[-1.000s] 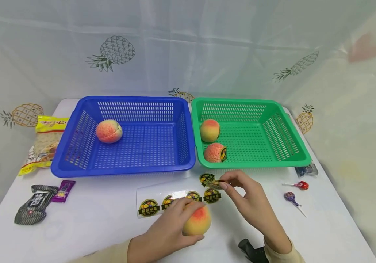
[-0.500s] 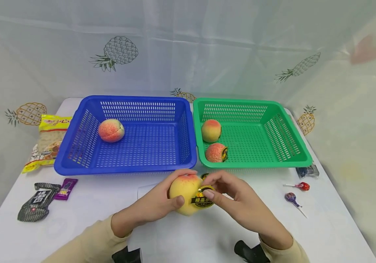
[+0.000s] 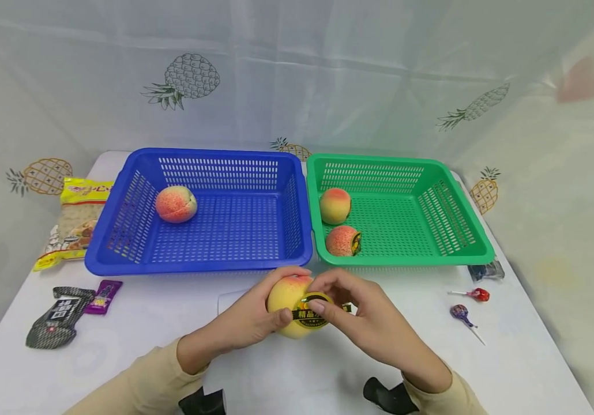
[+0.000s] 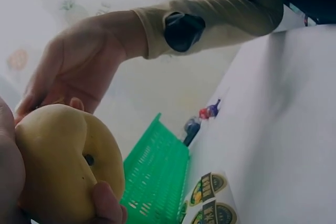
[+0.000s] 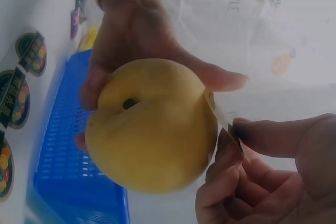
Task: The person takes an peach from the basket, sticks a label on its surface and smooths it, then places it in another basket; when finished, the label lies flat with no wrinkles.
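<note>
My left hand (image 3: 242, 323) grips a yellow peach (image 3: 279, 297) with a red blush, held up over the table in front of the baskets. My right hand (image 3: 369, 317) pinches a black-and-gold round sticker (image 3: 303, 317) with a banner across it. In the right wrist view, one edge of the sticker (image 5: 220, 113) touches the peach's side while thumb and forefinger hold the other edge. The dark stem hollow of the peach (image 4: 58, 166) shows in the left wrist view. Beneath the hands lies a sticker sheet (image 3: 228, 301), mostly hidden in the head view; several stickers (image 5: 13, 98) show on it.
A blue basket (image 3: 198, 268) holds one peach (image 3: 176, 204). Beside it, a green basket (image 3: 406, 260) holds two peaches, the nearer one (image 3: 341, 240) bearing a sticker. Snack packets (image 3: 60, 317) lie at the left, lollipops (image 3: 460, 313) at the right.
The left hand has lifted the peach off the table. The right hand has brought the sticker from the sheet to the peach, then shifted slightly left with it.
</note>
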### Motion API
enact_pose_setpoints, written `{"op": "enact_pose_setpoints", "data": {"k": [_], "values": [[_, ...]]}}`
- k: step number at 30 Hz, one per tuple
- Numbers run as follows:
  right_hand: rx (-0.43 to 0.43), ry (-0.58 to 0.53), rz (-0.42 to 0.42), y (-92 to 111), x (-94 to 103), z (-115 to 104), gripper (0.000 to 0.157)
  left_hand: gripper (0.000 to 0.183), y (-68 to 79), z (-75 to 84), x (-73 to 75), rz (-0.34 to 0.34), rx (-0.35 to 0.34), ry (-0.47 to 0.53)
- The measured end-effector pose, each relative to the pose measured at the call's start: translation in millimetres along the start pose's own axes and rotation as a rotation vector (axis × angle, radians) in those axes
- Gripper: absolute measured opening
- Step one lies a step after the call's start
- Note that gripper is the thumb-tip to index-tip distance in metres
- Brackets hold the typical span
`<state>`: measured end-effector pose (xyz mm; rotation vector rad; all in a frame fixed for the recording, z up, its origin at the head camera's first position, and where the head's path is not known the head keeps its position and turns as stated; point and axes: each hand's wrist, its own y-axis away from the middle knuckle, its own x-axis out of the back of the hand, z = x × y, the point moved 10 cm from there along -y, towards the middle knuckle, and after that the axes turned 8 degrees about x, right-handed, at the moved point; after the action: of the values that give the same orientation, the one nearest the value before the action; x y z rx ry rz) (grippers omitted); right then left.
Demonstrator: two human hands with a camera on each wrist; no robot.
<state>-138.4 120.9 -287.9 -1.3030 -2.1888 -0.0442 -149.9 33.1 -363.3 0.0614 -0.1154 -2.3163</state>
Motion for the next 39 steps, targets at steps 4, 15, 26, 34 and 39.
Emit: {"op": "enact_pose_setpoints", "data": {"k": [4,15,26,34,39], "values": [[0.034,0.044,0.024,-1,-0.8,0,0.017,0.06,-1.5,-6.3,2.0,0.03,0.042,-0.024],[0.304,0.304,0.211,-2,8.1,-30,0.023,0.047,0.9,-4.8,5.8,0.141,0.094,0.008],[0.695,0.737,0.208,10,-13.9,-67,0.033,0.04,9.0,-4.8,15.0,0.295,0.164,0.016],[0.837,0.818,0.316,16,-10.7,-84,0.039,0.032,22.1,4.7,5.1,0.273,0.216,0.105],[0.91,0.824,0.446,24,-7.0,-95,0.043,0.032,26.6,14.2,2.0,0.27,0.15,0.189]]}}
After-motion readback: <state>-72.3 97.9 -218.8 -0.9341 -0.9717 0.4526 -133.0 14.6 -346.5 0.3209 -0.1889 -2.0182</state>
